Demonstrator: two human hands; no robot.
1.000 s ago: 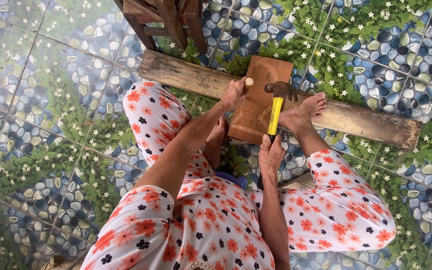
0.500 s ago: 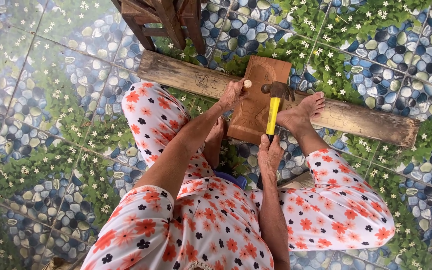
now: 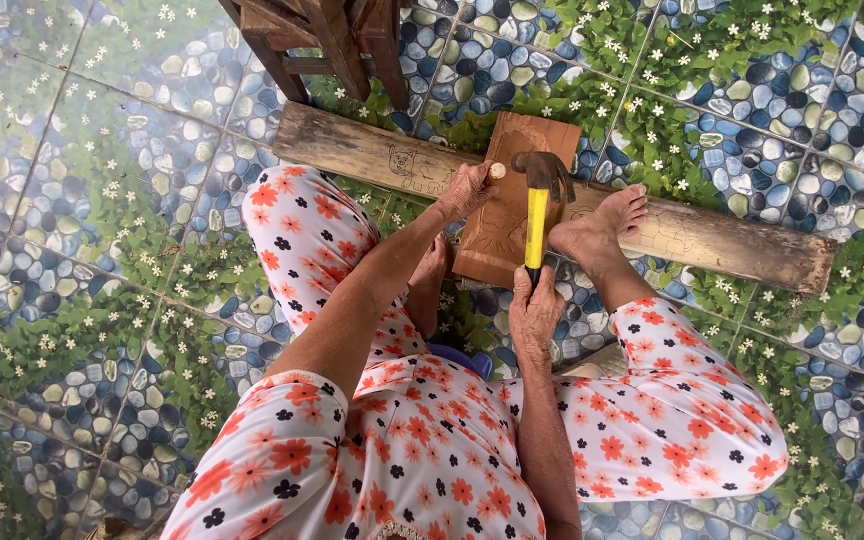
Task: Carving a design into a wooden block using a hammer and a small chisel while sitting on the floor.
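A reddish-brown carved wooden board (image 3: 510,215) lies across a long grey plank (image 3: 712,240) on the tiled floor. My right hand (image 3: 535,318) grips the yellow handle of a claw hammer (image 3: 538,200), whose dark head hangs over the board's upper part. My left hand (image 3: 468,186) is closed around a chisel with a pale wooden end (image 3: 495,171), set at the board's left edge. My right foot (image 3: 600,225) rests on the plank beside the board. My left foot (image 3: 432,270) is tucked near the board's lower left corner.
A dark wooden stool or chair frame (image 3: 327,35) stands just beyond the plank at the top. The floor has pebble-and-flower patterned tiles (image 3: 102,200). A drawing is sketched on the plank's left part (image 3: 407,165). A blue object (image 3: 457,357) shows under my legs.
The hammer head has shifted slightly above the board; both hands stay where they were, the left still on the chisel.
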